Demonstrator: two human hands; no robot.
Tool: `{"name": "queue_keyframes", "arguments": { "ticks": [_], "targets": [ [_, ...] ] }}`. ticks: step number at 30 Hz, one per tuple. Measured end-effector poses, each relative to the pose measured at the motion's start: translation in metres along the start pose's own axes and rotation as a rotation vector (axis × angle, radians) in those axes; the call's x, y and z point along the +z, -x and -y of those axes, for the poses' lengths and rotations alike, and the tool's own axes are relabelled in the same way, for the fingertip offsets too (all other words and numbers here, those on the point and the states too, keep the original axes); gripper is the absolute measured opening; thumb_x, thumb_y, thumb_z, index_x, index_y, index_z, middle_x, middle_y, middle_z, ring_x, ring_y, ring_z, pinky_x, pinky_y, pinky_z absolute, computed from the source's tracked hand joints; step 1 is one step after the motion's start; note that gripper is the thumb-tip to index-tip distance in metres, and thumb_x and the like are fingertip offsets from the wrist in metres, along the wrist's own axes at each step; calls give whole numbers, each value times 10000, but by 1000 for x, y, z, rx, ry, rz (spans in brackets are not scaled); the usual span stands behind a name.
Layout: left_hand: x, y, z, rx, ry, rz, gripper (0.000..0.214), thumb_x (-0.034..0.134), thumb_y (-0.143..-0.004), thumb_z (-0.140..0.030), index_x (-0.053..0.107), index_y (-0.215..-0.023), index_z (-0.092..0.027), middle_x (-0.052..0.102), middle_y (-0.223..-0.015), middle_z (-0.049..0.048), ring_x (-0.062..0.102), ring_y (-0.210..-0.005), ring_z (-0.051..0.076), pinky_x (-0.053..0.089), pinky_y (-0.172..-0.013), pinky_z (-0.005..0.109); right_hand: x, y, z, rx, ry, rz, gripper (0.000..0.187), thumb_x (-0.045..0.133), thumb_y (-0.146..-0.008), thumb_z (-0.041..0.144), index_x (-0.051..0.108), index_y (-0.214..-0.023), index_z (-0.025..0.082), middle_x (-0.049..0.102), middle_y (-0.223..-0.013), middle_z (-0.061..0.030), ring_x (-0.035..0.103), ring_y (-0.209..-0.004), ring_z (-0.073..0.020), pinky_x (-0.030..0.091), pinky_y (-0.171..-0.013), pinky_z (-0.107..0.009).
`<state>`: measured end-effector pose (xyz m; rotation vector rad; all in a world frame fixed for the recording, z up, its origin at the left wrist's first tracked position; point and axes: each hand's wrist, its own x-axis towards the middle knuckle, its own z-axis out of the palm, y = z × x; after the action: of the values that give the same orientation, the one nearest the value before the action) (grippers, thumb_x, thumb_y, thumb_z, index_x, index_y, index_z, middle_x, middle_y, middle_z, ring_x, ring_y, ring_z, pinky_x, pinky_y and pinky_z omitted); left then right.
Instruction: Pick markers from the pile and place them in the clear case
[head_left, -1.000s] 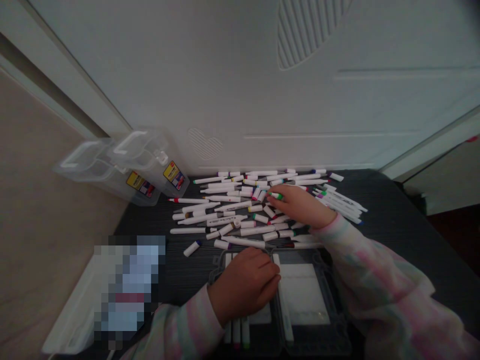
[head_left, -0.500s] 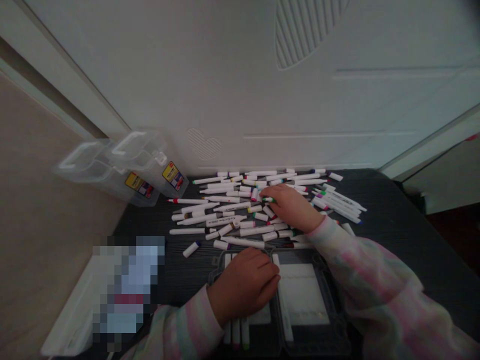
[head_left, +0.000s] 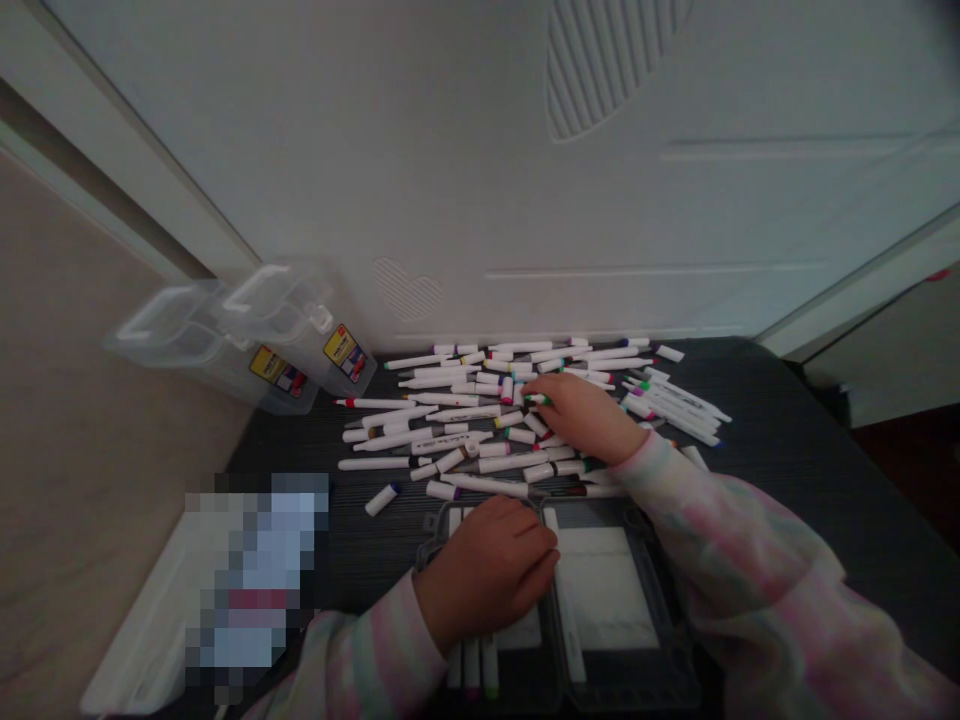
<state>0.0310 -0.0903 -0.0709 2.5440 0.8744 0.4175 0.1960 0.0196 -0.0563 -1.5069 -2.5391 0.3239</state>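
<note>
A few markers point(head_left: 472, 665) lie in the open case point(head_left: 679, 650) at lower centre, while many loose markers point(head_left: 451, 441) cover the counter point(head_left: 780, 440) mid-frame, where the right hand point(head_left: 589, 417) pinches a green-tipped marker point(head_left: 537, 400); the left hand point(head_left: 487, 562) curls over the case, its grip impossible to tell.

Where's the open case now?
Head view, bottom centre: the open case lies on the table, left half under the left hand, nearer than the markers.
</note>
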Motion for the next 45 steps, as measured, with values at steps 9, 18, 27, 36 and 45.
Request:
{"name": "queue_keyframes", "arguments": {
  "ticks": [9,18,27,36,45],
  "targets": [
    [3,1,1,2,-15,4,196,362,-844,-239,538,-800,-165,538,-737,19,451,-714,126,342,-651,259,3,-1,-2,42,-14,15,347,393,-744,146,583,-1034,158,602,-1065,-78,520,-1000,-199,368,-881,-306],
    [1,0,1,10,-21,-1,191,370,-840,-233,542,-795,-162,540,-725,19,453,-703,124,343,-650,263,2,-1,-2,53,-10,20,333,398,-744,147,574,-1027,167,592,-1055,-77,518,-991,-190,364,-875,-299],
    [2,1,1,-1,-12,11,182,378,-838,-240,544,-815,-170,542,-738,22,456,-718,129,346,-654,265,2,-1,-2,152,-4,-121,364,368,-782,158,521,-1112,158,525,-1102,-86,520,-973,-191,393,-838,-285],
    [1,1,1,1,-11,9,186,372,-840,-234,540,-800,-164,543,-738,21,455,-715,127,344,-652,264,4,-1,-4,200,80,-26,380,356,-786,176,511,-1132,173,522,-1126,-82,542,-943,-208,424,-751,-298],
    [2,1,1,-3,-18,12,195,371,-840,-243,543,-789,-165,543,-737,23,458,-719,129,350,-662,269,3,0,-4,206,86,-8,377,358,-794,191,500,-1143,178,514,-1135,-83,539,-953,-203,421,-763,-302]
  ]
}}
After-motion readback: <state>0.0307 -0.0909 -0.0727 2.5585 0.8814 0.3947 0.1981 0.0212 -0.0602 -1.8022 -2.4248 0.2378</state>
